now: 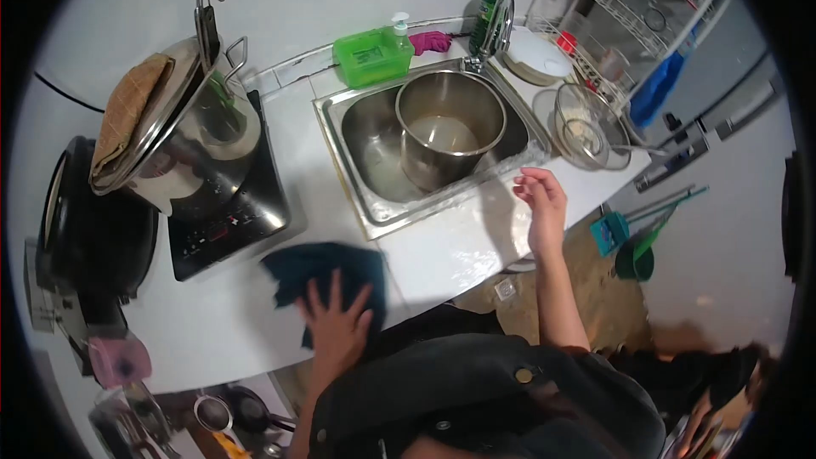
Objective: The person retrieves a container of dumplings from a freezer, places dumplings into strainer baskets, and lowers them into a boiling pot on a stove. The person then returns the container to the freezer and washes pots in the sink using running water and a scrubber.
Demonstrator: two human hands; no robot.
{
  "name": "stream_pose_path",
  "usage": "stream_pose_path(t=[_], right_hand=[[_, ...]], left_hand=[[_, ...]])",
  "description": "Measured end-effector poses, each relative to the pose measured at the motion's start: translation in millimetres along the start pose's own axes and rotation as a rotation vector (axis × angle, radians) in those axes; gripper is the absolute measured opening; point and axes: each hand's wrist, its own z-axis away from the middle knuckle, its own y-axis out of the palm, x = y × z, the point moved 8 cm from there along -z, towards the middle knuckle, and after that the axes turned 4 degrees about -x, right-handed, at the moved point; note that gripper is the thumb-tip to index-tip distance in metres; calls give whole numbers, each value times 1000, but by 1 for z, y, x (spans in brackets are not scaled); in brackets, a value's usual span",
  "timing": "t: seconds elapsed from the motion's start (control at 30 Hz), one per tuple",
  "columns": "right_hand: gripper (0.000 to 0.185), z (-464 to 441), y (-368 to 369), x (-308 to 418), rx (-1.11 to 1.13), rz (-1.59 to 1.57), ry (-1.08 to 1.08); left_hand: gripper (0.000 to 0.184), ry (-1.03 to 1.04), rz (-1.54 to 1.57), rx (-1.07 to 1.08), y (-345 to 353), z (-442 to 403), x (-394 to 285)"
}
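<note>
My left hand (337,323) lies flat on a dark teal cloth (327,265), fingers spread, pressing it against the white counter (442,259). The cloth is slightly blurred and bunched towards the induction cooker. Over the counter's front edge, right of the sink (364,140), hovers my right hand (544,204). Its fingers are loosely curled and apart, with nothing visible in them. A large steel pot (442,157) stands upright inside the sink, with some liquid at its bottom. Wet streaks shine on the counter between the sink and my body.
A tall lidded pot (212,140) sits on the black induction cooker (229,229) at left. Behind the sink are a green plastic basket (371,59) and a green soap bottle (491,17). Strainers (586,132) lie at right below a wire rack (612,8).
</note>
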Motion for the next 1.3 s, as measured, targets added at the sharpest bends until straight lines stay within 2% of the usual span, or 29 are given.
stream_pose_path(t=[0.07,0.1,0.23,0.3,0.4,0.5,0.53,0.67,0.7,0.8,0.87,0.9,1.0,1.03,1.13,1.2,1.27,1.3], right_hand=[[18,-32,-28,1,39,23,-4],[17,-44,-37,3,50,29,14],[19,-85,-67,-9,65,-5,60],[23,-114,-52,-16,89,-64,100],[36,-185,-17,-54,156,-125,206],[50,-254,22,-87,217,28,271],[51,-276,32,-104,241,102,330],[53,-349,66,-184,256,262,564],[51,-351,74,-185,177,249,531],[46,-364,102,-214,358,152,586],[32,-381,95,-235,318,-2,606],[32,-381,86,-235,316,43,611],[38,-351,78,-161,450,-10,708],[35,-324,87,-111,448,-202,729],[28,-289,99,-81,686,185,420],[22,-224,113,-54,829,221,575],[24,-210,122,-54,1008,369,484],[24,-230,109,-49,811,406,312]], left_hand=[[38,12,63,-74,3,-42,-42],[39,-14,13,-99,8,-66,-43],[44,-158,-181,-341,9,-155,-1],[46,-254,-212,-402,6,-197,29],[47,-435,-113,-282,0,-239,53],[44,-526,19,-245,-18,-254,41],[39,-411,37,-407,-41,-248,14],[28,26,284,-613,-79,-241,-39],[27,51,322,-557,-82,-243,-43],[22,99,438,-417,-83,-247,-49],[20,117,520,-369,-81,-252,-56],[20,119,597,-336,-81,-256,-63],[19,229,680,-251,-67,-276,-96],[19,175,804,-186,-53,-287,-105],[20,-10,1223,82,3,-332,-129],[22,-177,1559,363,47,-365,-155],[25,-201,1580,425,66,-382,-180],[27,-222,1588,443,70,-388,-190]])
